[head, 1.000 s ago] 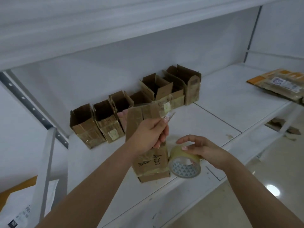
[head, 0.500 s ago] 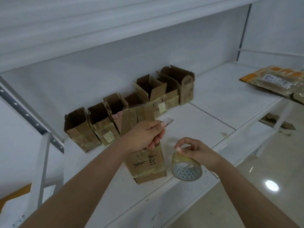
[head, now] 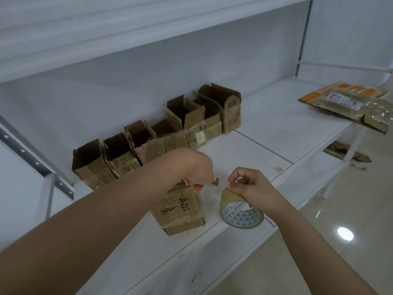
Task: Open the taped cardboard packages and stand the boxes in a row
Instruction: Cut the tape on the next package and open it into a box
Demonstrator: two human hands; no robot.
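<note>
A cardboard box (head: pixel 180 211) with handwriting and clear tape stands near the front edge of the white shelf (head: pixel 276 128), its top flaps up. My left hand (head: pixel 195 171) is in front of its upper part, fingers curled round a small blade whose tip (head: pixel 214 181) pokes out to the right. My right hand (head: pixel 251 188) pinches the loose end of a roll of clear tape (head: pixel 240 211) that rests on the shelf to the right of the box. Behind, a row of several opened boxes (head: pixel 148 137) stands along the back wall.
Flattened taped packages (head: pixel 348 103) lie at the shelf's far right end. An upper shelf hangs overhead. A metal upright (head: pixel 49 199) stands at the left. Cardboard scraps (head: pixel 344 152) lie on a lower level at the right, above the glossy floor.
My left hand has dropped from above the box flaps to the box's upper front, blade still in it. My right hand's fingers have closed into a pinch on the tape's end.
</note>
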